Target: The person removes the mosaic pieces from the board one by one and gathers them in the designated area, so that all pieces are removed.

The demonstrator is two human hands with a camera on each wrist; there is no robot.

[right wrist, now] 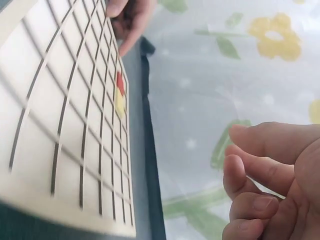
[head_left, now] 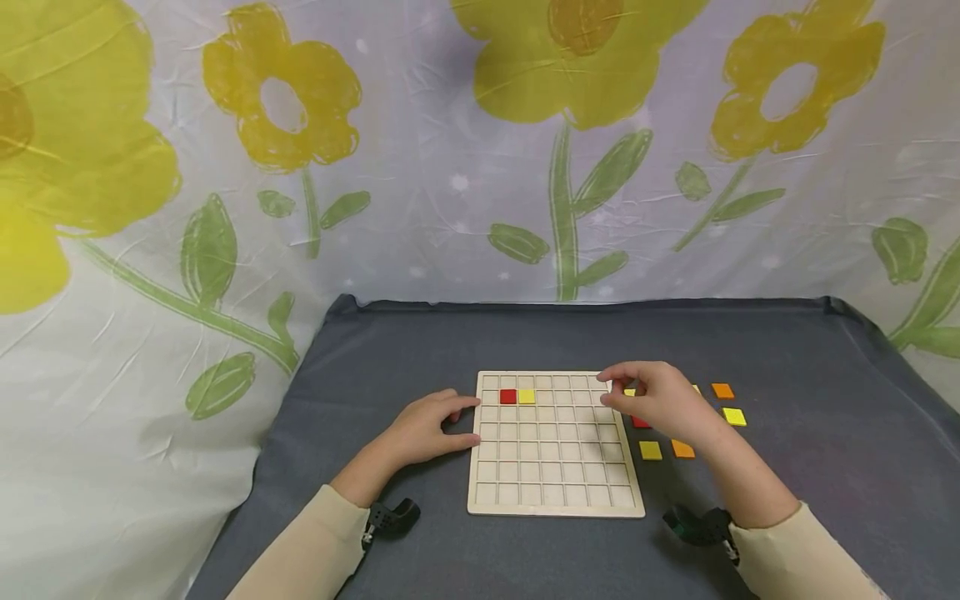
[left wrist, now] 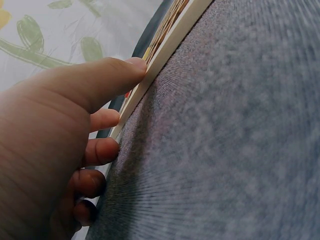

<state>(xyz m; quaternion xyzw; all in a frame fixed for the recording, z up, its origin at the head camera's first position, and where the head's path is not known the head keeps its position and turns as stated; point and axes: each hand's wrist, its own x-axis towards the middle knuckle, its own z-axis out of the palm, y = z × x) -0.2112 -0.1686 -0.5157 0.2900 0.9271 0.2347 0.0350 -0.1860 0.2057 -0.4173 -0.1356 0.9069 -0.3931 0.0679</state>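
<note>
A pale wooden grid board (head_left: 555, 497) lies on the dark cloth. In its upper row sit a red tile (head_left: 507, 397) and a yellow tile (head_left: 527, 397), side by side. My left hand (head_left: 426, 427) rests against the board's left edge, thumb and fingertips touching it with the fingers spread. Over the upper right edge of the board is my right hand (head_left: 660, 400), its thumb and forefinger slightly apart. The right wrist view shows nothing between the fingers of that hand (right wrist: 272, 185), which are loosely bent.
Several loose tiles lie right of the board, among them a yellow one (head_left: 650, 450), orange ones (head_left: 723, 391) and a red one (head_left: 640, 422); the right hand partly covers some. A flowered curtain (head_left: 420, 208) hangs behind the cloth-covered table (head_left: 420, 350).
</note>
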